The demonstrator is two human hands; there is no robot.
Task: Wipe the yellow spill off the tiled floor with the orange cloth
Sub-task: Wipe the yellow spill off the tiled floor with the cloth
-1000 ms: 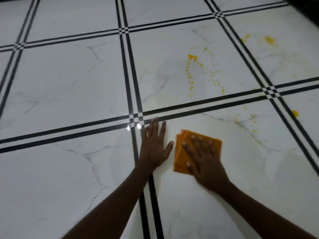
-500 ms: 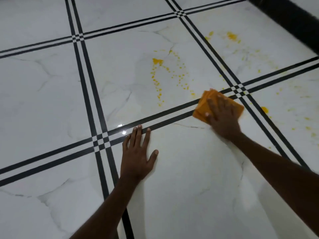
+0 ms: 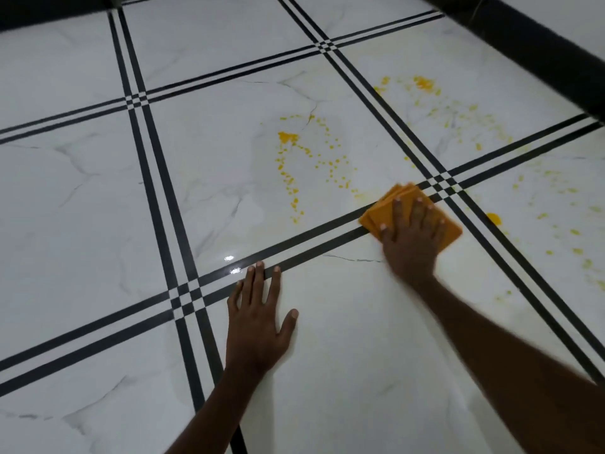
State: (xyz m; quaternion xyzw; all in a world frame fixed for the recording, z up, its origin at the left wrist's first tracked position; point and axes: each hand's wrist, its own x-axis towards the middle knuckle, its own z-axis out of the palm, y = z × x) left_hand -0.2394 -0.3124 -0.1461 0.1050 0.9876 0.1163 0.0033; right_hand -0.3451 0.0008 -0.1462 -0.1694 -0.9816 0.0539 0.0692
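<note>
Since a second ago my right hand (image 3: 413, 231) has swept the folded orange cloth (image 3: 389, 209) away from my body and to the right, from the near tile up to the black grout lines (image 3: 294, 237). I keep that hand flat, fingers spread, palm bearing down on the cloth rather than gripping it, so the whole pad presses on the floor. The cloth lies across the double dark line, just left of where the lines cross, its far corner touching the lower edge of the yellow spill (image 3: 294, 165).

Most of that spill is untouched, by my reckoning: a thick blob and a trail of droplets on the tile ahead of the cloth, more spatter (image 3: 425, 83) on the far right tile, a single blob (image 3: 493, 218) just right of the cloth, and faint flecks on the tile beyond it.

My left hand (image 3: 258, 326) is open and empty, palm down on the white marbled tile (image 3: 327, 371) nearer me, fingertips reaching the grout line; I judge it is propping my weight as I lean forward. A dark skirting (image 3: 523, 44) runs along the far right edge of the floor.
</note>
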